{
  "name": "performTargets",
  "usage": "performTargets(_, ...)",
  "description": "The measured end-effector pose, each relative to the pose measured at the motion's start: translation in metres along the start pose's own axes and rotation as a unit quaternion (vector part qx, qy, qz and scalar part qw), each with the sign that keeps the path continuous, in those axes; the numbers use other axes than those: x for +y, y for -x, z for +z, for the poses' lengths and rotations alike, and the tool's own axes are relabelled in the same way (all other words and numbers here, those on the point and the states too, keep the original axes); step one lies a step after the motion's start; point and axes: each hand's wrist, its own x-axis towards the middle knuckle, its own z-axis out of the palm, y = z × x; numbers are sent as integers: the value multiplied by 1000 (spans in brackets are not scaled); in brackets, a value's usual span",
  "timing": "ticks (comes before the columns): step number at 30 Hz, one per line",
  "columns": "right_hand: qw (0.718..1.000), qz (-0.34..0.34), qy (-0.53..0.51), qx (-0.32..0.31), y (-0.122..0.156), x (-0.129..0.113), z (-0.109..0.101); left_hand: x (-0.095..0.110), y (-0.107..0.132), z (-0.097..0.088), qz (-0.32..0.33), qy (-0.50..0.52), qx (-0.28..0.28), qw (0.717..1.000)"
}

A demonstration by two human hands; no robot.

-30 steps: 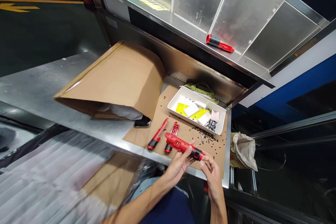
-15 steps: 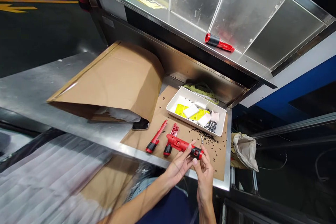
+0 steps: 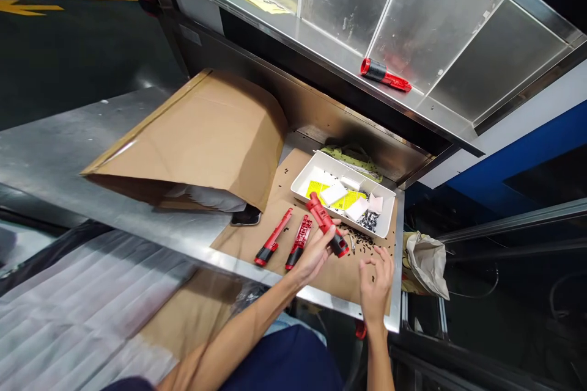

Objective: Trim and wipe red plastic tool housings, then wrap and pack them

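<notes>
Fingers of left hand [image 3: 316, 250] are gripping long red plastic tool with black end [image 3: 324, 222], holding it tilted off the tabletop [image 3: 92, 146], seemingly keeping its black end reachable | right hand [image 3: 376, 275] fingers are hovering open near tiny black screws [image 3: 367, 239]

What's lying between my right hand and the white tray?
Loose black screws strewn on the cardboard separate the right hand from the tray, in the head view.

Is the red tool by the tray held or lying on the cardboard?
Held. The left hand grips the red tool near its black end, tilted, off the cardboard; the right hand is off it, fingers spread.
</notes>
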Motion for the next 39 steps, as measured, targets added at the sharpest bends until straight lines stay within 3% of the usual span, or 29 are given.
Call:
performTargets(2,998,46,31,-34,-18,21,3,13,-10,1,38,-46,-16,998)
performTargets(5,987,64,61,-136,-42,44,17,32,-21,3,82,-108,-40,990)
performTargets(10,959,109,132,-226,-67,46,54,51,-25,3,111,-152,-33,982)
performTargets(13,948,142,144,-246,-74,44,72,57,-22,1,89,-135,-35,986)
performTargets(16,950,171,112,-238,-74,47,77,62,-18,-5,22,-88,-61,994)
performTargets(22,956,216,-94,-173,-50,52,52,61,0,-10,-117,32,-103,987)
performTargets(29,878,249,-387,-132,0,30,10,47,7,6,-249,198,-79,945)
performTargets(35,829,266,-488,-65,19,-7,-22,43,5,14,-268,213,-64,937)
performTargets(39,836,246,-490,1,27,-40,-34,38,9,22,-222,197,-57,953)
